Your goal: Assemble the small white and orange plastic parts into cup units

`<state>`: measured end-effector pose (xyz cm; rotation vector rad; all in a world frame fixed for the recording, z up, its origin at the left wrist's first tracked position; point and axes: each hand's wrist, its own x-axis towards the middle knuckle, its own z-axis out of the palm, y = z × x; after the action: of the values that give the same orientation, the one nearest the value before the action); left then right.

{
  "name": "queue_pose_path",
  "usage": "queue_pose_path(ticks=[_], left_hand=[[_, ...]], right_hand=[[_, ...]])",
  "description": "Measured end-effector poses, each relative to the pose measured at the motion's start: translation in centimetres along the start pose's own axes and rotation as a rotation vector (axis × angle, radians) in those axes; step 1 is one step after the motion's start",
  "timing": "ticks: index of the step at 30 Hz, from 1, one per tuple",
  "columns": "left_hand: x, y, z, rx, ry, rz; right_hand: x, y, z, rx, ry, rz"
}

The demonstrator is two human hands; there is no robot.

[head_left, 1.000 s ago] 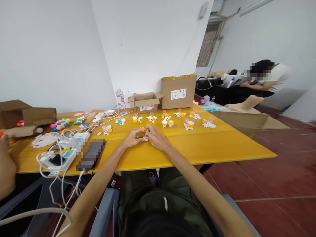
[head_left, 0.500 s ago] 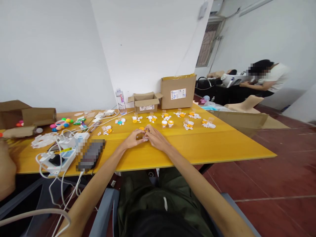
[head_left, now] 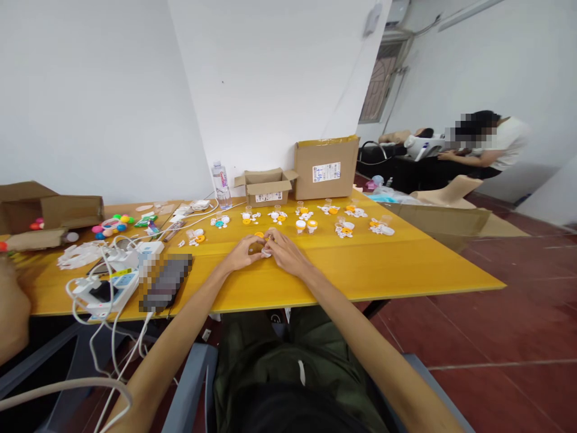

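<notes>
A small white and orange part [head_left: 265, 252] is sitting pinched between the fingertips of both hands, low over the middle of the yellow table [head_left: 406, 264], just in front of the row of small parts; its exact shape is too small to tell.

The yellow table is carrying everything else. At its far edge, against the white wall, a tall cardboard box [head_left: 325, 166] is standing closed, and just to its left a smaller open cardboard box [head_left: 265, 187] is resting with its flaps spread. Another opened cardboard box [head_left: 49, 211] is lying at the far left end. A dark blurred flat object [head_left: 166, 282] is lying near the table's front edge, left of the hands, with a white device and tangled white cables [head_left: 106, 288] just beside it. A clear water bottle [head_left: 221, 185] is standing upright left of the small box. A row of small white and orange pieces [head_left: 311, 218] is spreading across the table beyond the hands, and a cluster of coloured balls [head_left: 110, 226] is lying farther left.

The left hand [head_left: 241, 252] and the right hand [head_left: 283, 251] are meeting fingertip to fingertip, both clenching on the small part, wrists resting on the tabletop.

Beyond the table to the right, another person in a white top [head_left: 500, 144] is sitting well apart.
</notes>
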<state>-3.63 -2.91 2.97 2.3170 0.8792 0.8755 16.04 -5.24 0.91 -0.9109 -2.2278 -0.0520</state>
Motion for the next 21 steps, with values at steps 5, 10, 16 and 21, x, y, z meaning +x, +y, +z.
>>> queue_pose_path(ticks=[5, 10, 16, 21], left_hand=[[0.05, -0.01, -0.01, -0.003, 0.01, -0.002], [0.1, -0.36, 0.12, 0.014, 0.007, 0.004], [0.14, 0.0, 0.13, 0.037, 0.009, 0.025], [0.0, 0.41, 0.04, 0.056, 0.012, 0.007]], right_hand=[[0.05, -0.09, 0.02, -0.008, 0.011, 0.022], [0.11, -0.2, -0.18, -0.013, -0.001, 0.003], [0.12, -0.15, -0.24, -0.026, -0.01, -0.007], [0.15, -0.19, -0.18, -0.029, -0.002, -0.001]])
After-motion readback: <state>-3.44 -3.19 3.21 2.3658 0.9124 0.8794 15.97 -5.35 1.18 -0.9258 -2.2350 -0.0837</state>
